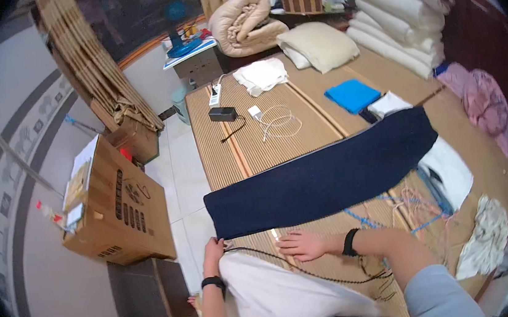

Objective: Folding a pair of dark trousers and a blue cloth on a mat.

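Note:
A pair of dark navy trousers, folded lengthwise, lies flat across the tan ribbed mat. My left hand pinches the near left corner of its hem between thumb and fingers. With fingers apart and nothing in it, my right hand is over the mat, just below the trousers' near edge; whether it touches the mat I cannot tell. A dark braided cord runs below both hands, over a white cloth closest to me. White folded clothing shows from beneath the trousers' right end.
Blue and pink cords lie tangled to the right, near a crumpled pale cloth. Beyond the trousers are a black power adapter, a white charger cable and a blue folded cloth. A large cardboard box stands left.

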A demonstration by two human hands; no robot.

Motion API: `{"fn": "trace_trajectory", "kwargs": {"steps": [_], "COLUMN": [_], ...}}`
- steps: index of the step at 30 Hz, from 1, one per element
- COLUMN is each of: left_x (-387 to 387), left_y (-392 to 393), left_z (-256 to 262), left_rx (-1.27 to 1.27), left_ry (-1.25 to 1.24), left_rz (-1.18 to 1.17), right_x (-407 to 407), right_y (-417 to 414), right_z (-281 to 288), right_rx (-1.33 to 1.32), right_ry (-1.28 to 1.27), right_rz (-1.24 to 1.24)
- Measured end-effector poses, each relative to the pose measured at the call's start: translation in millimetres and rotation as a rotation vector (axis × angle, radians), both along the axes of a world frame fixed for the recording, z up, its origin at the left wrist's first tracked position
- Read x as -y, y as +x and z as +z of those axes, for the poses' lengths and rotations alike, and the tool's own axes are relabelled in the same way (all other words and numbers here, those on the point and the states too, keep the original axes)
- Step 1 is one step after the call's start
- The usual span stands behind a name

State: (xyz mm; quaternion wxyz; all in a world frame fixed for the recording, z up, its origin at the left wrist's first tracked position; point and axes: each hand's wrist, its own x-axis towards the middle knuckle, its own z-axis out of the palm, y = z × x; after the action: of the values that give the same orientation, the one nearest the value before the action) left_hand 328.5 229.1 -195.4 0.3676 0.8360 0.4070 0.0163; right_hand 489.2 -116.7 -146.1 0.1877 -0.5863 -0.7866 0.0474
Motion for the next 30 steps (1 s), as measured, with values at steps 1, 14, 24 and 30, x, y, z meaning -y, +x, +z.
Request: {"fn": "trace_trajectory", "kwargs": {"steps": [1,14,24,30], "left_x": [1.3,10.5,8.3,18.3], "left_y": [1.9,5.7,-4.2,5.2], "left_z": [-4.2,28.3,35.0,36.1], "left_rx": [0.031,-0.067,-0.073,0.039], "left_ry": [-0.011,-0.014,-0.014,-0.148], "left_rz": [0.011,-0.055,-0.038,-0.047], "right_x": [3.2,-1.5,-5.6,6.7], "right_y": [2.8,8.8,4.2,13.9], "right_z": [-4.4,5.9,3.8,-1.0], "right_rx": [-0.004,-0.022,-0.035,-0.104], "right_ry": [-0.021,0.080,0.100,0.081], "right_rz": [0.006,-0.010,-0.013,0.026]}}
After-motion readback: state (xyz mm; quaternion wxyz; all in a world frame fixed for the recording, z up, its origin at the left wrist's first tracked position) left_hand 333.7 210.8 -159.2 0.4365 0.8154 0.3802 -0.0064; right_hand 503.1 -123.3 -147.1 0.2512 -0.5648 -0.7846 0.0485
